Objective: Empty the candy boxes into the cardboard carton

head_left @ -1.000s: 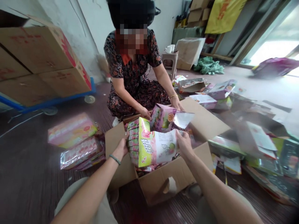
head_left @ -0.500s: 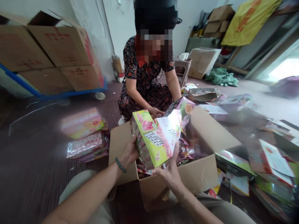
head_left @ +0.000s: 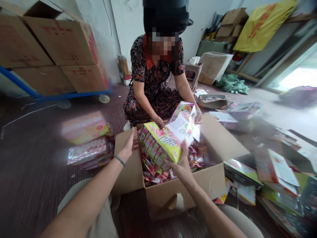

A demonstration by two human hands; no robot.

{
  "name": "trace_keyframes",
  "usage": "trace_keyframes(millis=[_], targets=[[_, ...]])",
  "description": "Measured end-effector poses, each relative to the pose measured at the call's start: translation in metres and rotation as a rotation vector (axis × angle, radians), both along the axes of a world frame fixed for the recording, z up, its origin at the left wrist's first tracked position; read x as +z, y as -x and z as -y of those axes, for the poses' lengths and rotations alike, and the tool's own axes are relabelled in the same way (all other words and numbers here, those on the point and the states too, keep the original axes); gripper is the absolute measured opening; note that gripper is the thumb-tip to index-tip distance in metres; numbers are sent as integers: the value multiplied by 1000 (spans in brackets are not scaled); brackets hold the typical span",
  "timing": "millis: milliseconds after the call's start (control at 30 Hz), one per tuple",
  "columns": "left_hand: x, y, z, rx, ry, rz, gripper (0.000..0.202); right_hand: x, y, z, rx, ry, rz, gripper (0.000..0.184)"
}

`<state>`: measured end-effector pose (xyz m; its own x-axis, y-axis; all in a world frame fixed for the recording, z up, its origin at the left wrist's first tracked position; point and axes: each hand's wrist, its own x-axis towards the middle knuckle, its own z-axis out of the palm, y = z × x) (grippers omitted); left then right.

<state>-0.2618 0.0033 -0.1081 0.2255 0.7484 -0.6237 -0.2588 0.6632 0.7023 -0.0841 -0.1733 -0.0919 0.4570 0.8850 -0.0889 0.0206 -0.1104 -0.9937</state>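
One fruit-printed pack (head_left: 162, 137), as I view it remotely, tilts above the carton (head_left: 205, 181), my right hand (head_left: 182, 166) gripping its near end, apparently for support, my left hand (head_left: 129, 143) spread just beside it.

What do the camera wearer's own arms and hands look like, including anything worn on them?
Both the left hand and the right hand are ungloved. No sleeves show on the forearms. A thin green bracelet, seemingly beaded, circles the left wrist; nothing shows on the right. No cables or markings are visible.
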Motion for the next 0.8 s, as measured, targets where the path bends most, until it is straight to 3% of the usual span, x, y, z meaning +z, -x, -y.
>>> trace_keyframes(millis=[133, 200, 300, 433, 533, 700, 800], targets=[[12, -12, 10, -179, -125, 86, 50, 4, -30, 6, 102, 25, 11, 135], [17, -20, 21, -224, -102, 105, 45, 10, -46, 8, 51, 14, -2, 138], [23, -24, 30, -186, -123, 51, 36, 19, -56, 9, -38, 12, -68, 144], [25, -13, 32, -113, -400, -93, 23, 23, -47, 4, -31, 66, -112, 137], [26, -5, 31, -206, -593, -117, 26, 21, -45, -3, -101, -10, -165, 134], [30, -3, 36, -235, -907, -543, 33, 12, -58, -13, -136, -132, -329, 126], [31, -4, 41, -315, -1052, -489, 47, 3, -68, -16, -181, -207, -386, 119]])
